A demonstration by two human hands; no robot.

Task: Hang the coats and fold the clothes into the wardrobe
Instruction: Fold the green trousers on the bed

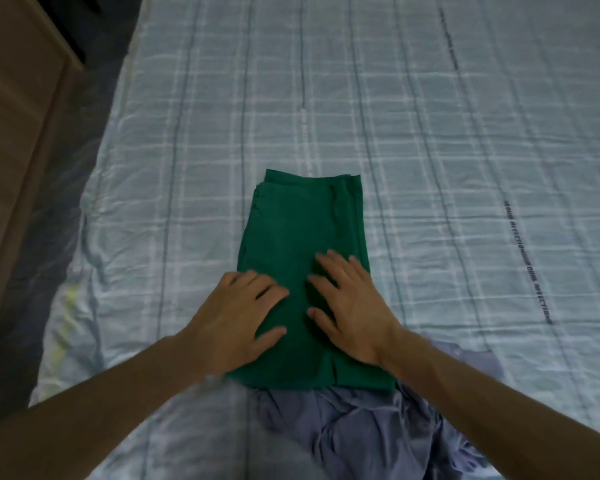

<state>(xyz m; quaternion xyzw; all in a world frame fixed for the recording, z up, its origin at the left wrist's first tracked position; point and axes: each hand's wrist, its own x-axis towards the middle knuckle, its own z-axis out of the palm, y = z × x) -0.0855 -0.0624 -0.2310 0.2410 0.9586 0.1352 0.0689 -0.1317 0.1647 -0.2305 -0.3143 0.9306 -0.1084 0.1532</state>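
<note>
A dark green garment (298, 223) lies folded into a long narrow rectangle on the bed, running away from me. My left hand (236, 313) rests flat on its near left part, fingers spread and straight. My right hand (350, 310) lies flat on its near right part, fingers also spread. Both palms press down on the cloth and neither grips it. A crumpled pale blue-purple garment (357, 434) lies just below the green one, at the near edge, partly under it.
The bed is covered by a light blue checked sheet (430, 133) with some wrinkles. A brown wooden cabinet side (18, 133) stands along the left. Between it and the bed runs a dark gap (94, 36).
</note>
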